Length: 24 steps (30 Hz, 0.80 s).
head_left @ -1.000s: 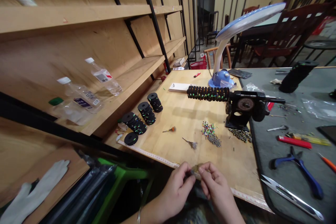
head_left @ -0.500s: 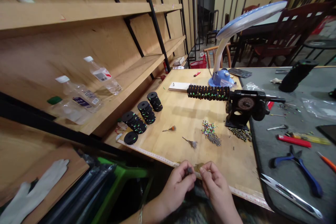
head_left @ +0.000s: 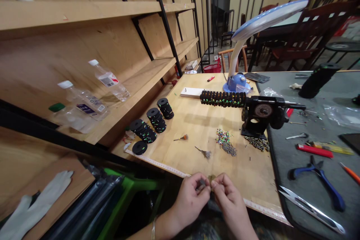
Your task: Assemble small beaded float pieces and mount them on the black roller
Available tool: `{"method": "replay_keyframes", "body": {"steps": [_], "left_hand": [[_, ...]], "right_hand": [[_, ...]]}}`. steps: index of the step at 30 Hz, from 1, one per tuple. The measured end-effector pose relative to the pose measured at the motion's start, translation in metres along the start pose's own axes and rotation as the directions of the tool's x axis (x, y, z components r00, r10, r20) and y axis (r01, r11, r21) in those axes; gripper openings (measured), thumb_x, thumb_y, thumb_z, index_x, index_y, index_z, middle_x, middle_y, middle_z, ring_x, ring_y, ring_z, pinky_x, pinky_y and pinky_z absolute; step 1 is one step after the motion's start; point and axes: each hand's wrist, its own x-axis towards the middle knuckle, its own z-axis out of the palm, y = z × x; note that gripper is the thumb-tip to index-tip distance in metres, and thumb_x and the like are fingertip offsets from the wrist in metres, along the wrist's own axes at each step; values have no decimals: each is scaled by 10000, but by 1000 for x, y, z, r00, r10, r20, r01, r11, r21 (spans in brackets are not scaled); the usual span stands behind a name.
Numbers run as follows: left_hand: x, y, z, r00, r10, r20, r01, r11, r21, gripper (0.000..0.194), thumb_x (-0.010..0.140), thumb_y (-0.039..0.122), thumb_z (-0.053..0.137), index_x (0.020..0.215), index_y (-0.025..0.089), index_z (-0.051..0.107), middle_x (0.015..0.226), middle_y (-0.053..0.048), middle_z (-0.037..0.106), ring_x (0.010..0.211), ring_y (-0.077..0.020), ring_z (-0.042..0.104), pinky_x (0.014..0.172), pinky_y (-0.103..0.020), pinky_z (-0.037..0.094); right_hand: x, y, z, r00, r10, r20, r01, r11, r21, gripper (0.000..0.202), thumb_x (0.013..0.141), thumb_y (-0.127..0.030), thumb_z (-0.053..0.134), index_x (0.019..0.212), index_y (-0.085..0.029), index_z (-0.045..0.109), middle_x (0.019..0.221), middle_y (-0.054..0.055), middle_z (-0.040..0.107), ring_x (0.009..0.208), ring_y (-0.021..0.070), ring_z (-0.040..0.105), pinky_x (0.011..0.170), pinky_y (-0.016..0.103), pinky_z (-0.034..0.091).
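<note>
At the table's front edge my left hand (head_left: 195,193) is closed in a pinch, with a small dark piece partly showing among its fingers. My right hand (head_left: 228,195) is pinched too, its fingertips close against the left ones; what it holds is too small to name. Beyond my hands lie two small wire bundles: a grey one (head_left: 206,153) and an orange-tipped one (head_left: 184,137). To their right are a pile of colourful beads (head_left: 222,136) and a heap of small grey metal pieces (head_left: 230,149).
Black foam spools (head_left: 144,130) stand at the left. A black clamp device (head_left: 261,114) holds a studded black roll (head_left: 222,98) near a blue lamp (head_left: 237,82). Blue-handled pliers (head_left: 323,180) and silver tweezers (head_left: 312,210) lie on the grey mat (head_left: 295,180). Shelves (head_left: 152,78) border the left side.
My two hands have come closer together, so the fingertips now nearly meet or touch. Everything on the table stays where it was.
</note>
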Motion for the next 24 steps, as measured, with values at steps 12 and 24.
{"method": "replay_keyframes", "body": {"steps": [12,24], "left_hand": [[7,12,-22,988,156,-18,-151,975,161,141,860,279,554,794,161,593,672,6,551,623,-128,482,585,-222,368],[28,12,-25,982,24,-187,-92,927,-365,276,817,411,626,779,184,474,590,87,342,494,-58,282,440,-174,202]], "right_hand": [[1,-5,-11,976,-19,215,91,939,-332,298,825,-430,558,650,-198,488,552,-80,309,522,108,290,505,237,245],[1,-14,-24,959,-215,185,277,852,-445,163,799,-269,520,665,-212,447,604,-55,393,565,127,395,537,235,310]]}}
